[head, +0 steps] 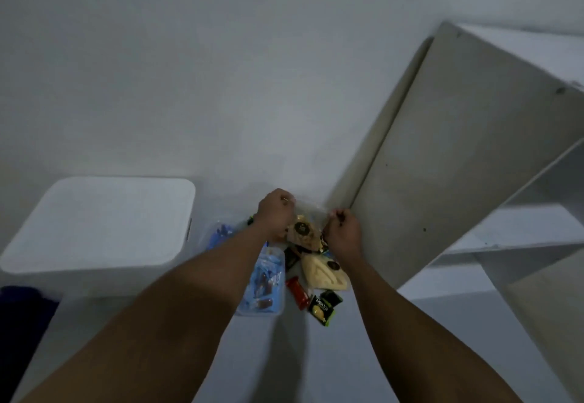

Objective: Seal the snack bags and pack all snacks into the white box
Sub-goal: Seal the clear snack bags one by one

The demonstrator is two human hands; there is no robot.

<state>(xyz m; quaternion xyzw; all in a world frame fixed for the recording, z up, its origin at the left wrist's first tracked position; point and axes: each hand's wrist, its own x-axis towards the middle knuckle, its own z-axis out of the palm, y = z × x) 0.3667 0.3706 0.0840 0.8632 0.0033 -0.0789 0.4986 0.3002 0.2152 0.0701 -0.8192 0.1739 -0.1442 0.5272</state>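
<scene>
Both my hands hold a clear snack bag with brown snacks and a dark round label, lifted above the pile. My left hand pinches its top left edge, and my right hand pinches its top right edge. Below it on the white surface lie a pale wedge-shaped snack bag, a red wrapper, a black and green packet and a dark packet. The white box stands at the left with its lid on.
A clear blue-tinted container with small brown snacks sits just left of the pile, partly under my left forearm. A white shelf unit rises close on the right. Something dark blue lies at the far left edge.
</scene>
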